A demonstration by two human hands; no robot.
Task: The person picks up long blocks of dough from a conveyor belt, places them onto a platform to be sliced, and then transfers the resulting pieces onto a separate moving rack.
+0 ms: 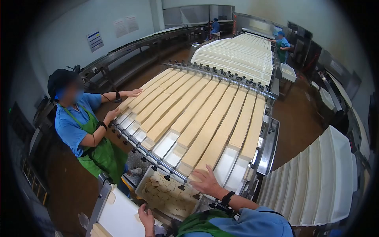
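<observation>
My right hand [206, 182] lies with spread fingers on the near end of a long pale beige block [215, 155], on a slatted conveyor. My left hand [147, 221] is lower down, beside the edge of a white board [120, 213], its fingers loosely bent and nothing visible in them. Several similar blocks run in parallel lanes away from me, their near ends uneven. Below the conveyor's front bar [152, 158], a white bin [141, 189] holds broken beige pieces.
At the left, a co-worker [85, 126] in a green apron touches the outermost blocks with both hands. Stacked white trays [312, 177] stand at the right. A bar with black knobs [221, 73] crosses the conveyor. Two more people [215, 28] [282, 47] are farther back.
</observation>
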